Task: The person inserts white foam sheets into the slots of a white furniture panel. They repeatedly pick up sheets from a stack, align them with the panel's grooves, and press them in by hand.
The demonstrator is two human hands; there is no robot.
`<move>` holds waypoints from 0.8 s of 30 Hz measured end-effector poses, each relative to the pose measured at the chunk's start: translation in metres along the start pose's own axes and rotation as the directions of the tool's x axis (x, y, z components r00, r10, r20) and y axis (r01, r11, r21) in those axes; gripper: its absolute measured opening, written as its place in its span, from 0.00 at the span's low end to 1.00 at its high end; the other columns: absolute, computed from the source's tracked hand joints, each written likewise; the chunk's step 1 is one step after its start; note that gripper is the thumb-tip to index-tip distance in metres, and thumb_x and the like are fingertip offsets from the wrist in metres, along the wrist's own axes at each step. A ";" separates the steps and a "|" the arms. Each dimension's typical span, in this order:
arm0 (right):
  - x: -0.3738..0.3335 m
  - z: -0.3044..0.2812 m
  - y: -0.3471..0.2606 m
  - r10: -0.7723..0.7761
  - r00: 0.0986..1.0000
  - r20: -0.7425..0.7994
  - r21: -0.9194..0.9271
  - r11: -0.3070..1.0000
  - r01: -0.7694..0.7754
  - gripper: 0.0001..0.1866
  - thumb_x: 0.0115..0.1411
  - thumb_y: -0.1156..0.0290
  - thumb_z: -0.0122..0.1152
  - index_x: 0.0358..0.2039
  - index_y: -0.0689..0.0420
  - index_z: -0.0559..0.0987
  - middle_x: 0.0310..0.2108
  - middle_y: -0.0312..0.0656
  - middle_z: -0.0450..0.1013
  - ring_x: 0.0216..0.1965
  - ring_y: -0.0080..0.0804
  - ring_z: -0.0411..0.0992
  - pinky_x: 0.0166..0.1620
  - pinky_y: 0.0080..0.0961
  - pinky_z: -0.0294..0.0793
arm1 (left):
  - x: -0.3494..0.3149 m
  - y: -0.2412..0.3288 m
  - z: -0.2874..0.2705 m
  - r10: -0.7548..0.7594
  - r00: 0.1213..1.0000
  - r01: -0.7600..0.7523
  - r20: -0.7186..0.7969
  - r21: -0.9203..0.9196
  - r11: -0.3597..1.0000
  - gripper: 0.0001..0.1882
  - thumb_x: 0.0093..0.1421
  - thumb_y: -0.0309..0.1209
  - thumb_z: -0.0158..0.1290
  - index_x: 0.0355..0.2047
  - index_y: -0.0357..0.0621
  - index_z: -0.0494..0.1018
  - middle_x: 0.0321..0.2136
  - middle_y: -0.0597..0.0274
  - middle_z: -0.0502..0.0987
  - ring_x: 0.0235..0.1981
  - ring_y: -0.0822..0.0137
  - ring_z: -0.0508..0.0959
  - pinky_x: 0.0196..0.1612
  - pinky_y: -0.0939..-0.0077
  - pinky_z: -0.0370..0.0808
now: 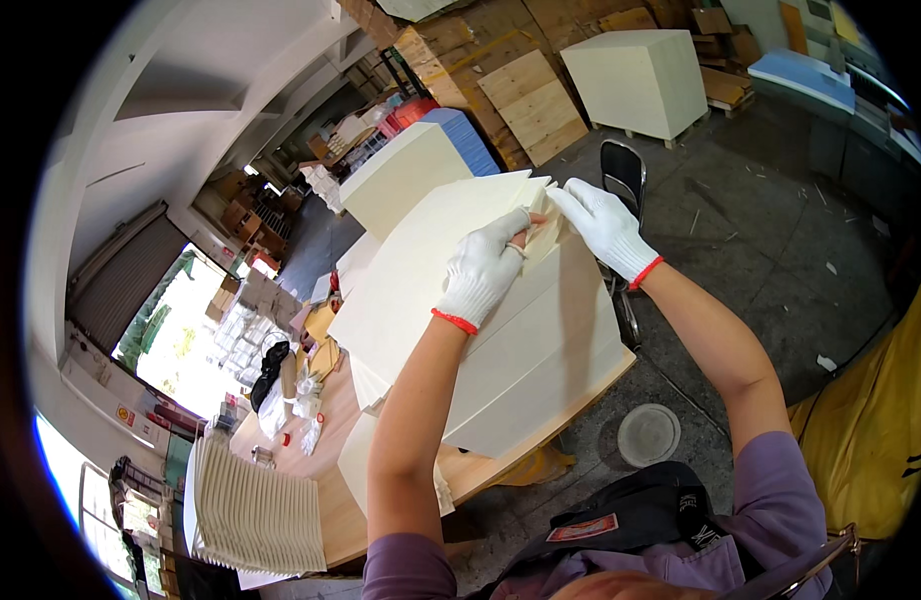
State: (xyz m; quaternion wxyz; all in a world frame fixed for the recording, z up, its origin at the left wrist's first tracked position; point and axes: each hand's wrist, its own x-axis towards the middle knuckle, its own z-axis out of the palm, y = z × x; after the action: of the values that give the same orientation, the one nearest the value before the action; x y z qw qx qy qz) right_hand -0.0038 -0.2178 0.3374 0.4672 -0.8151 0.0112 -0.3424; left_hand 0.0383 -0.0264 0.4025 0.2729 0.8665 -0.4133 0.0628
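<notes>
A tall stack of cream paper sheets (411,270) stands on the wooden table in front of me. Both my hands wear white knit gloves with red cuffs. My left hand (484,262) is at the stack's right-hand edge, its bare fingertips showing past the glove and closed on some upper sheets. These sheets bend and fan apart there. Just to the right, at the far right corner, my right hand (606,225) pinches the sheets' edges between thumb and fingers; its fingertips are partly hidden.
The wooden table (341,510) carries a fanned pile of cream sheets (256,510) at near left and clutter with plastic bags (306,390). Behind stand another cream stack (406,170) and a cream block on a pallet (636,85). A black chair (623,170) and round stool (649,435) stand right.
</notes>
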 end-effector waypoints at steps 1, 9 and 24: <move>0.000 0.000 0.002 0.000 1.000 0.001 0.003 1.000 0.000 0.27 0.69 0.44 0.45 0.34 0.59 0.72 0.28 0.52 0.71 0.32 0.53 0.71 0.37 0.40 0.67 | 0.000 0.004 -0.002 -0.020 0.999 0.019 0.028 0.008 1.000 0.15 0.67 0.32 0.49 0.51 0.50 0.77 0.26 0.58 0.77 0.28 0.69 0.75 0.37 0.71 0.73; -0.001 0.000 0.000 0.011 1.000 -0.010 -0.007 1.000 -0.011 0.27 0.69 0.43 0.45 0.34 0.59 0.72 0.27 0.52 0.71 0.32 0.53 0.71 0.36 0.40 0.67 | 0.000 0.002 0.000 0.007 1.000 -0.008 0.029 0.045 0.999 0.16 0.63 0.36 0.56 0.51 0.50 0.77 0.25 0.60 0.76 0.27 0.69 0.76 0.36 0.71 0.73; -0.001 0.002 0.002 0.027 1.000 -0.001 0.050 0.998 -0.027 0.25 0.69 0.46 0.48 0.35 0.59 0.72 0.29 0.53 0.72 0.33 0.53 0.71 0.37 0.41 0.67 | 0.000 -0.001 0.003 0.062 0.998 -0.060 -0.015 0.121 0.991 0.16 0.60 0.36 0.58 0.49 0.54 0.78 0.30 0.55 0.81 0.31 0.62 0.80 0.39 0.68 0.75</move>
State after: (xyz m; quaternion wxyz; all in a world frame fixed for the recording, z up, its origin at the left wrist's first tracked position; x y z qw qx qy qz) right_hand -0.0028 -0.2164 0.3347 0.4921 -0.8026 0.0140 -0.3369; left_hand 0.0381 -0.0272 0.3996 0.2217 0.8678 -0.4324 0.1041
